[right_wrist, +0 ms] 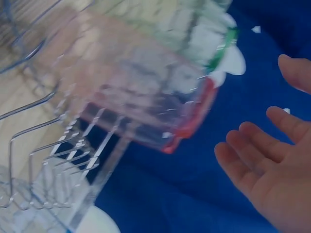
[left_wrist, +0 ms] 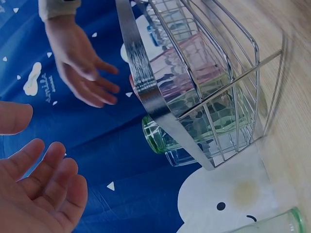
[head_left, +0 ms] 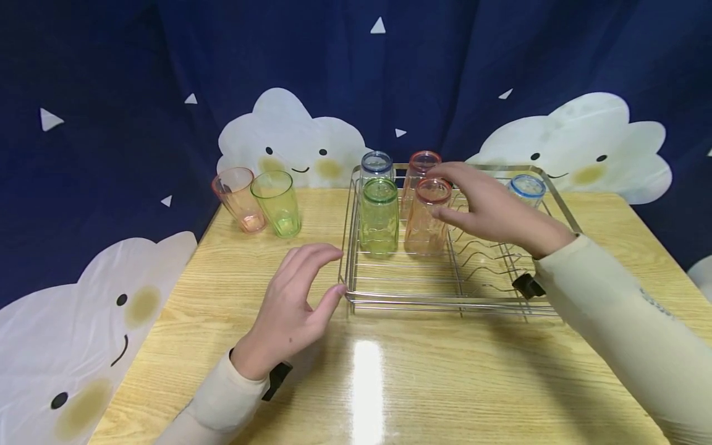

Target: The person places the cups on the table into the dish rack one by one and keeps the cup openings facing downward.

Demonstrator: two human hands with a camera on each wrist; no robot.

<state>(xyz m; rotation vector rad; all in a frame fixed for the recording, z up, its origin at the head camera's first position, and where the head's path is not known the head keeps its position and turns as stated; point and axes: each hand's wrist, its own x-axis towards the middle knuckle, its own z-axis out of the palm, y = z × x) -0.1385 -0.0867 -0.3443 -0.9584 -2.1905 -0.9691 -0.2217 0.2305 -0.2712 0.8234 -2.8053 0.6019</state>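
My right hand is above the wire dish rack, its fingers apart and nothing in its grasp. Just left of it stand an orange tumbler and, behind that, a red-rimmed tumbler, both upside down. The right wrist view shows a gap between this hand and the red rims. My left hand hovers beside the rack's front left corner, empty, thumb and fingers spread. A green tumbler and a dark-blue-rimmed one also stand inverted along the rack's left side.
Another blue-rimmed tumbler sits inverted at the rack's back right, partly behind my right arm. Left of the rack, an upright orange tumbler and an upright green tumbler stand on the wooden table. A dark blue curtain hangs behind.
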